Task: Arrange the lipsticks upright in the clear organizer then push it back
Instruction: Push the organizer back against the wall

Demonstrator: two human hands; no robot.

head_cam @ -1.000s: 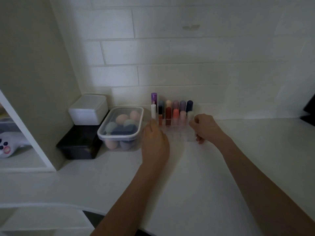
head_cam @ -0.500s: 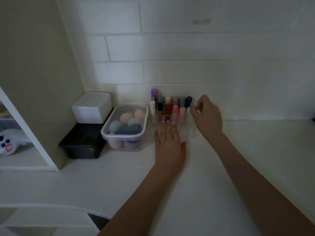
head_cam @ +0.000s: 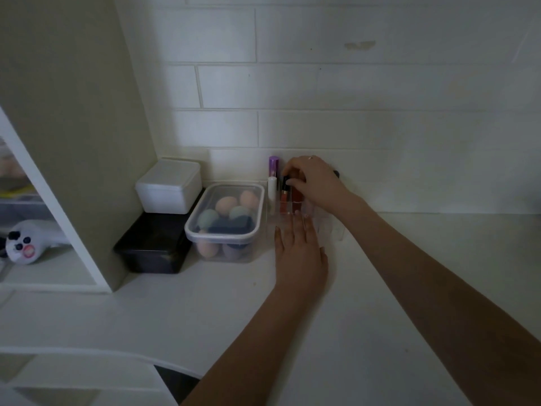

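Head view only. Countertop [head_cam: 380,288] is white and runs back to a white tiled wall [head_cam: 322,89]. Clear organizer [head_cam: 332,227] stands at the back of the countertop, close to the wall and just right of a lidded clear tub [head_cam: 225,227] that holds coloured makeup sponges. Lipsticks [head_cam: 285,197] stand upright in the organizer's rear compartments: a purple-capped tube [head_cam: 273,167] at the back left, a white tube [head_cam: 272,189] in front of it, then an orange one with a black cap and a red one [head_cam: 297,196] beside it; the tubes further right are hidden behind the right hand. Left hand [head_cam: 300,250] lies flat and open, palm down, fingers extended forward and resting against the organizer's front edge; it grips nothing. Right hand [head_cam: 314,181] reaches over the top of the tubes, fingers curled down, thumb and forefinger pinched on the black cap of the orange lipstick. A ring shows on one finger of this hand. Left of the tub, a white lidded box [head_cam: 169,186] sits on top of a black box [head_cam: 152,244], both against a beige cabinet side panel [head_cam: 73,112]. A white plush toy [head_cam: 26,241] lies on the open shelf at far left. Lighting is dim; finer labels are unreadable.
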